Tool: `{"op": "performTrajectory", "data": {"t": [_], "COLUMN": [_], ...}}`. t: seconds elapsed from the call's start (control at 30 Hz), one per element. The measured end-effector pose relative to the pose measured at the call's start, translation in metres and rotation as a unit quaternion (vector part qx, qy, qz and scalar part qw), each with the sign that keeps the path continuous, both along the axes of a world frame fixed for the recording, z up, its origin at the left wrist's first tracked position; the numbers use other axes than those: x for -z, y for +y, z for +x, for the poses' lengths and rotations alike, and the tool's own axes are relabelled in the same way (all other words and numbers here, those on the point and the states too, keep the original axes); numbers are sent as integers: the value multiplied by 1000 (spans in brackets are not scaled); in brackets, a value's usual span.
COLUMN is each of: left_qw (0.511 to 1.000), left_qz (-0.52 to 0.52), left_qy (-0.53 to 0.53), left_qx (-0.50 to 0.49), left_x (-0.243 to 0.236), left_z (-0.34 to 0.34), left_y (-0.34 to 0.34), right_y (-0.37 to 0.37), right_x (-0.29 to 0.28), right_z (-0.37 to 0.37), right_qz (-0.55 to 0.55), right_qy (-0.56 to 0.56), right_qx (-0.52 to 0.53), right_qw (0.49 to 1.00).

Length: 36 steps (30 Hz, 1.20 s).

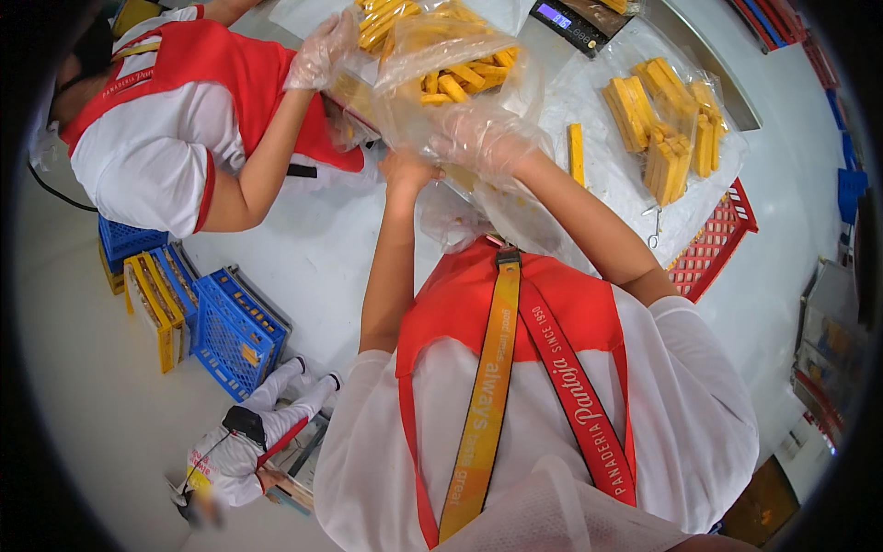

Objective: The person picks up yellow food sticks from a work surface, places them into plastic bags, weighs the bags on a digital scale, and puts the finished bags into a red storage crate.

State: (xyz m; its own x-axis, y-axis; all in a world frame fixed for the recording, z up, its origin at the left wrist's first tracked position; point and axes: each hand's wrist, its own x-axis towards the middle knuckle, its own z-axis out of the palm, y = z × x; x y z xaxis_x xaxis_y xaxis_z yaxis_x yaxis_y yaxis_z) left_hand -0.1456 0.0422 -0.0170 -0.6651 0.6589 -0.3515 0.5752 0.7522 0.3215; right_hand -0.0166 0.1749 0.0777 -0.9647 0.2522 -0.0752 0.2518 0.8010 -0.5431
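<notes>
A large clear plastic bag lies at the table's near edge, with yellow food sticks heaped in and behind its opening. My left hand, bare, closes on the bag's lower edge. In a clear plastic glove, my right hand grips the bag just below the sticks; its fingertips are partly hidden by the plastic. One loose yellow stick lies to the right of my right hand. Farther right are clear packs of stacked yellow sticks.
A black digital scale stands at the far side. A red crate sits below the table's right edge. At left, a co-worker's gloved hand is close to the sticks. Blue crates stand on the floor, near another person.
</notes>
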Motion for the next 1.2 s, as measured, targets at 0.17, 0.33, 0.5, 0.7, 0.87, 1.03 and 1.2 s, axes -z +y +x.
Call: {"op": "performTrajectory", "data": {"t": [0.17, 0.33, 0.5, 0.7, 0.87, 1.03, 1.2], "left_qw": [999, 1000, 997, 998, 999, 999, 999], "left_qz": [0, 7, -69, -66, -48, -27, -35], "left_qy": [29, 5, -43, 21, -10, -14, 15], "left_qx": [28, 13, 14, 13, 17, 10, 18], "left_x": [-3, 2, 0, -13, -1, -1, -4], "left_z": [0, -9, -17, -8, -13, -8, -4], "left_y": [-6, -13, -7, -6, -3, -1, 3], "right_y": [-8, 16, 86, 62, 51, 50, 62], "right_x": [-1, 15, 41, -30, 26, 1, 15], "right_z": [-5, -10, -6, -12, -9, -7, -14], "right_qz": [-14, 110, 394, -7, -65, -142, -150], "right_qy": [-66, 119, 183, -130, 21, 59, 118], "right_qx": [6, 34, 34, 222, 220, 173, 134], "right_qw": [998, 986, 900, 966, 973, 973, 973]}}
